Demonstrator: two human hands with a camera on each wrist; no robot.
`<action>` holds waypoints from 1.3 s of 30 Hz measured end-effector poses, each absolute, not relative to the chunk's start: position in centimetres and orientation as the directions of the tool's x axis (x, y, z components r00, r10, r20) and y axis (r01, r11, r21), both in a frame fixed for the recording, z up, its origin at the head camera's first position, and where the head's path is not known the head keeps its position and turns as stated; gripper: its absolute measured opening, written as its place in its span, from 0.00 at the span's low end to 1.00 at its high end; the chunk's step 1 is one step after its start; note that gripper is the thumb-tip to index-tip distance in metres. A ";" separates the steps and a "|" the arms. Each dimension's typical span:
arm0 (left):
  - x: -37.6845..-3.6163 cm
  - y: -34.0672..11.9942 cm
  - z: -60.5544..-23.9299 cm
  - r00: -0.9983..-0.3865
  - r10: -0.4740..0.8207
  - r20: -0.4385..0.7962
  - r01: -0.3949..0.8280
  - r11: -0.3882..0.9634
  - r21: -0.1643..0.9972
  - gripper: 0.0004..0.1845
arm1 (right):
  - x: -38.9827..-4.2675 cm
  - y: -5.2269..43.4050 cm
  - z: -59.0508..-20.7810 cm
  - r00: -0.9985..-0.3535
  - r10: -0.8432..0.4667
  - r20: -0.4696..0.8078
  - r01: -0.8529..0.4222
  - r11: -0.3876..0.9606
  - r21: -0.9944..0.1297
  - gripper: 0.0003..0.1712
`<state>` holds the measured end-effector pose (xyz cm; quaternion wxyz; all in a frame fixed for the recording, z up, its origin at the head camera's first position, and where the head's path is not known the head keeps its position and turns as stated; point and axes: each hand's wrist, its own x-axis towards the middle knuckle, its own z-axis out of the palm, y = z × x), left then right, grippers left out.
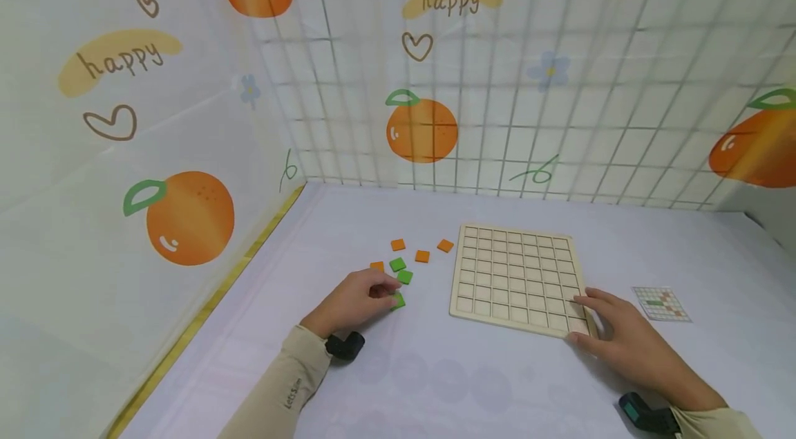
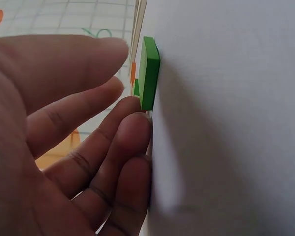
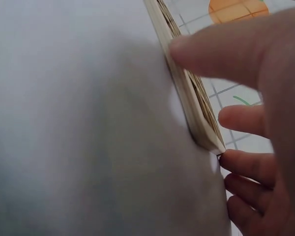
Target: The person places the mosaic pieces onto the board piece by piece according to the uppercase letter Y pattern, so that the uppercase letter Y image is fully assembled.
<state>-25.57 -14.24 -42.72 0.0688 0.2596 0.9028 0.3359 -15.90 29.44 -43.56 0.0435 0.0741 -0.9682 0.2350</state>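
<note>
My left hand [image 1: 361, 297] is low over the table at a green square tile [image 1: 399, 301], its fingers loosely bent. In the left wrist view that green tile [image 2: 149, 73] is just beyond the thumb and fingertips, with the thumb apart from it. Two more green tiles [image 1: 405, 277] lie just past the fingers. My right hand [image 1: 628, 335] rests at the near right corner of a wooden grid board [image 1: 516, 276]. Its thumb touches the board's edge [image 3: 184, 91] in the right wrist view, while the fairly straight fingers are spread along the right side.
Several orange tiles [image 1: 422, 256] lie between the left hand and the board, one partly behind that hand. A small printed pattern card [image 1: 662, 304] lies right of the board. Printed curtains [image 1: 423, 79] stand behind and at the left of the white table [image 1: 448, 384].
</note>
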 end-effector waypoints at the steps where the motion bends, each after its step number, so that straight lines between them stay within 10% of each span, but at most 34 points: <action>1: -25.6 -14.3 -42.7 -0.854 0.518 0.047 0.424 0.642 0.639 0.15 | -15.8 29.4 -43.5 -0.986 -0.119 0.114 -0.158 0.881 -0.445 0.46; 39: -25.9 -14.1 -43.2 -0.846 0.533 0.015 0.445 0.691 0.570 0.16 | -16.1 29.8 -43.9 -0.988 -0.122 0.094 -0.152 0.876 -0.459 0.47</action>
